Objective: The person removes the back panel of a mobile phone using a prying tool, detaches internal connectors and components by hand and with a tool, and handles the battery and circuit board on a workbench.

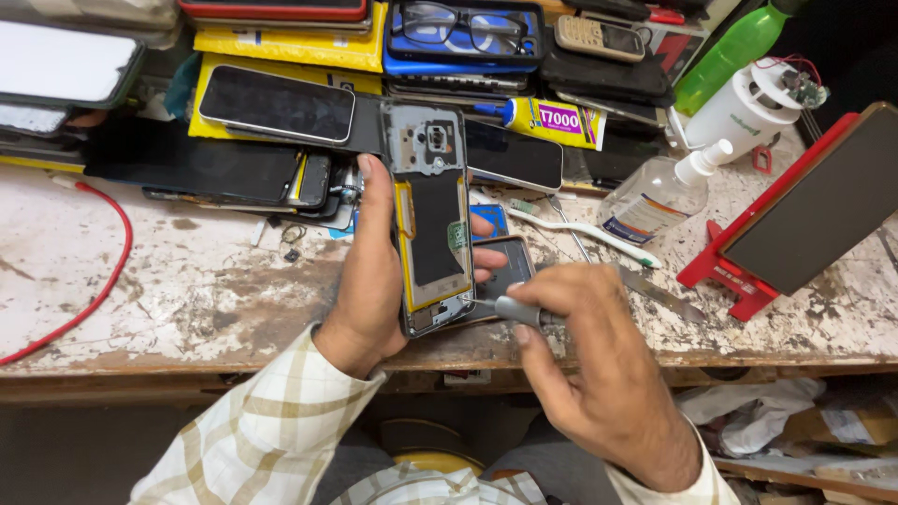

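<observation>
In left hand point(374, 271): opened phone point(432, 220), clasped upright.
Right hand point(599, 360): pinching screwdriver point(514, 310) at phone's lower edge.
Risk: tip slips, gouges internals; loose grip drops phone onto bench point(187, 281).

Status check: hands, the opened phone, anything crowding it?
Left hand grips opened phone. Right hand holds screwdriver at its lower edge. Second phone lies right behind.

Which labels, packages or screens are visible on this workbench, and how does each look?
Yellow glue tube with blue cap: lying behind the opened phone.
Clear pump bottle: lying right, with a white-and-blue label.
Dark phone screen: flat on a yellow box, back left.
Dark screen on red stand: tilted, far right.
</observation>
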